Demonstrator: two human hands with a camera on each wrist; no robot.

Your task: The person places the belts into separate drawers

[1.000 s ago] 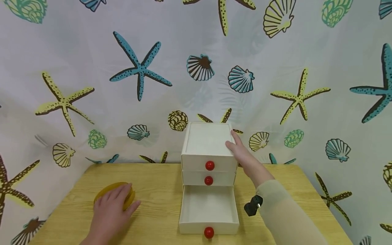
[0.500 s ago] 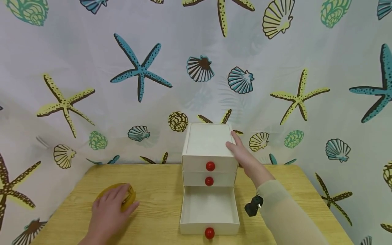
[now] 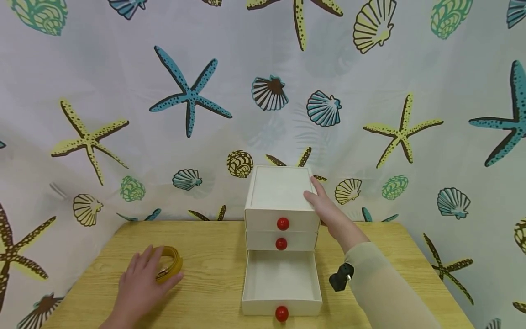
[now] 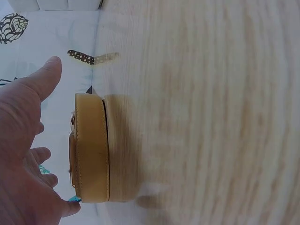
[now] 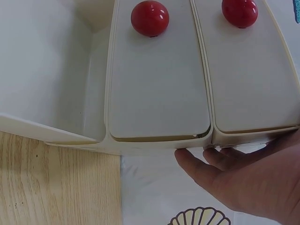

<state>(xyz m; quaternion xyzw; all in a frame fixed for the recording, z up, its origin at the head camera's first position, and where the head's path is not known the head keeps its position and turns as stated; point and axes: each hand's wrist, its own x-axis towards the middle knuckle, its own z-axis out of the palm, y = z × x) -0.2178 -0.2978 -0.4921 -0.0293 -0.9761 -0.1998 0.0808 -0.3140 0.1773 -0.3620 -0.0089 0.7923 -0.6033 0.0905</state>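
Note:
A coiled tan-yellow leather belt (image 3: 176, 262) with a gold buckle lies on the table at the left. My left hand (image 3: 141, 278) is over its near left side, fingers spread and loosely bent. In the left wrist view, the hand (image 4: 23, 140) is beside the coiled belt (image 4: 92, 150), not wrapped round it. My right hand (image 3: 326, 208) rests on the top right edge of a small white drawer cabinet (image 3: 281, 187). In the right wrist view, several fingers (image 5: 199, 168) lie against the cabinet's side.
The cabinet's bottom drawer (image 3: 281, 276) is pulled out toward me, with a bare white floor; the two upper drawers are closed. Red round knobs (image 3: 282, 224) stick out in front. Behind the wooden table (image 3: 213, 274) hangs a cloth (image 3: 246, 45) printed with starfish and shells.
My left hand has drawn slightly left and back off the belt, its fingers spreading, so more of the coil and its buckle show. The right hand has stayed on the cabinet.

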